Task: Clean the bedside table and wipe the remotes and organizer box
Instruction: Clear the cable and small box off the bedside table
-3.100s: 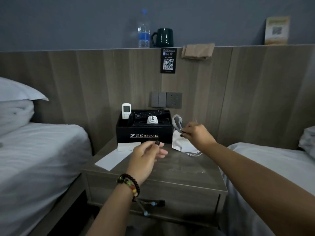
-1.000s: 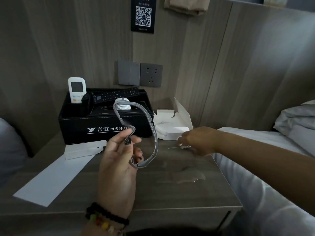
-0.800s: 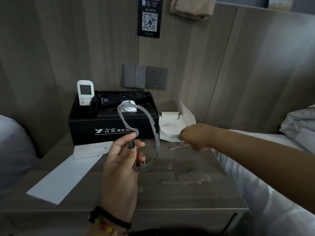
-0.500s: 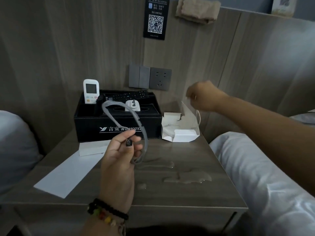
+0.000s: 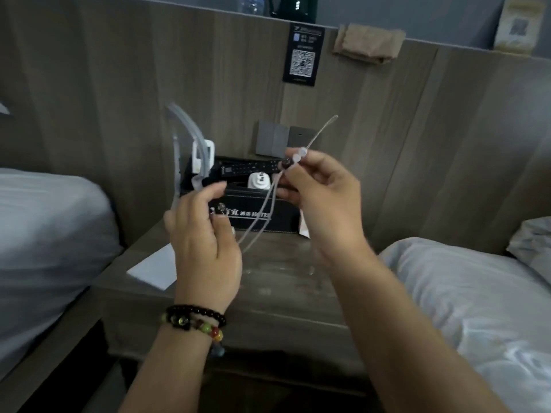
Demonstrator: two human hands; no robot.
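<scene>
Bedside table of dark grey wood grain fills the middle of the view, standing between two white-sheeted beds, one at nine o'clock and one at four o'clock. At twelve o'clock on its top, against the wood-panelled headboard wall, sits the black rectangular organizer box with white lettering. A long black remote lies across the box's top, a white remote stands upright in its nine o'clock end, and a small white round plug-like item rests near the middle. A white sheet of paper lies flat on the table at nine o'clock of the hands.

Both hands are raised above the table, in front of the box. The left hand, with beaded bracelets on its wrist, has its fingers curled round the lower end of a grey, blurred, curved plastic band that arcs upward toward eleven o'clock. The right hand pinches a thin pale wire between thumb and fingertips; one end sticks up toward one o'clock, and the rest hangs as a loop toward seven o'clock, reaching beside the left hand. A grey wall switch and socket sit on the panel above the box, and a black QR sign hangs higher up.
</scene>
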